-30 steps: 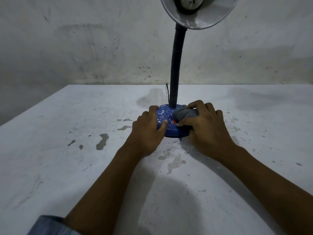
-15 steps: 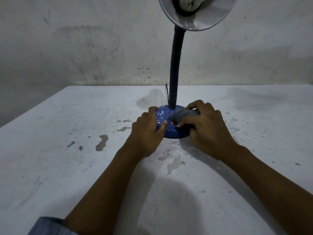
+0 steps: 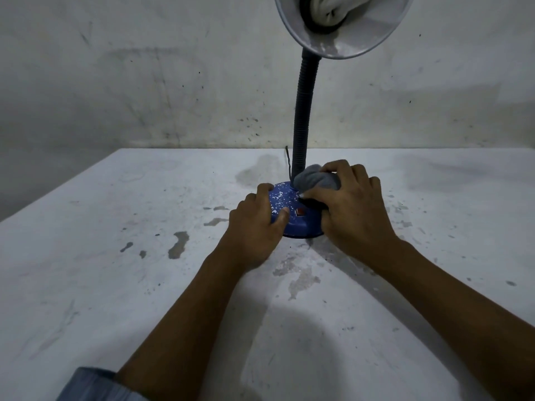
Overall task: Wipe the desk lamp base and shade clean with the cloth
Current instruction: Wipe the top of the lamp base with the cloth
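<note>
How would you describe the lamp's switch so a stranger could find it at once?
Start at the lamp's round blue base on the white table, between the left hand and right hand. On its front slope sits the switch, the only small red square on the white-flecked blue.

Both forearms reach up from the bottom edge toward the frame's centre. The left hand [image 3: 254, 224], fingers curled and thumb forward, grips the lamp base [image 3: 285, 202] just left of centre. The right hand [image 3: 351, 206], knuckles raised, pinches a bunched cloth [image 3: 314, 179].
</note>
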The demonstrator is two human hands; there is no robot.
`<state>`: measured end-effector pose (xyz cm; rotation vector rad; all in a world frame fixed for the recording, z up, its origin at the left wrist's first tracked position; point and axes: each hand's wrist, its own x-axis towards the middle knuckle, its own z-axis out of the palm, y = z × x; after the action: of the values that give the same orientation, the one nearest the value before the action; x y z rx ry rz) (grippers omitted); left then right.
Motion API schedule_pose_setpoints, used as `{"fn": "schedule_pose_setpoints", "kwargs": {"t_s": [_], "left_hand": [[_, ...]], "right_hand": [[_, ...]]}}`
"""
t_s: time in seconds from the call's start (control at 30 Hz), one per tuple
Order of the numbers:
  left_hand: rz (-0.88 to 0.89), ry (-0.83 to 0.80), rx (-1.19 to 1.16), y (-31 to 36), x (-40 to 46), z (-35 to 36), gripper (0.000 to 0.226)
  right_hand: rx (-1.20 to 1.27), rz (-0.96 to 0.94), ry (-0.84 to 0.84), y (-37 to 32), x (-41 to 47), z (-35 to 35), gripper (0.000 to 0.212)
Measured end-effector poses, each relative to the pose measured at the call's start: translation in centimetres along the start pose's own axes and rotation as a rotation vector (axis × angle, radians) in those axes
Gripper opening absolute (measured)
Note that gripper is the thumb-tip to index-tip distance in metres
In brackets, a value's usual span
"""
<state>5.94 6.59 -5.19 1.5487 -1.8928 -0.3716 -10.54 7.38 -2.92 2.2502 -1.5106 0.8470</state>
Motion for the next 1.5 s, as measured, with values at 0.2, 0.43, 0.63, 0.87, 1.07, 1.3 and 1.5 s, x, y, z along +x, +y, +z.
{"fn": "schedule_pose_setpoints", "kwargs": {"t_s": [0.2, 0.43, 0.63, 0.87, 1.07, 1.3, 1.5], "left_hand": [[0.003, 0.007, -0.018, 0.2, 0.0, -0.2, 0.048], [0.011, 0.017, -0.007, 0.3, -0.1, -0.3, 0.049], [0.019, 0.023, -0.002, 0.1, 0.0, -0.3, 0.047], [0.008, 0.026, 0.004, 0.2, 0.0, -0.2, 0.049], [0.011, 0.018, -0.014, 0.2, 0.0, -0.4, 0.048], [0.014, 0.019, -0.008, 0.1, 0.0, -0.3, 0.048], [0.023, 0.018, -0.007, 0.2, -0.1, -0.5, 0.049]], "right_hand": [[-0.120, -0.032, -0.128, -0.4, 0.9, 0.8, 0.023], [-0.074, -0.062, -0.102, -0.7, 1.4, 0.3, 0.028], [-0.074, -0.082, -0.136, -1.7, 1.4, 0.1, 0.034], [-0.029, 0.001, -0.098, -1.4, 1.6, -0.3, 0.042], [-0.020, -0.035, -0.155, -1.8, 1.1, 0.0, 0.039], [-0.004, -0.006, -0.152, -1.3, 0.8, 0.0, 0.037], [0.101, -0.003, -0.119, -1.1, 0.5, -0.4, 0.041]]}}
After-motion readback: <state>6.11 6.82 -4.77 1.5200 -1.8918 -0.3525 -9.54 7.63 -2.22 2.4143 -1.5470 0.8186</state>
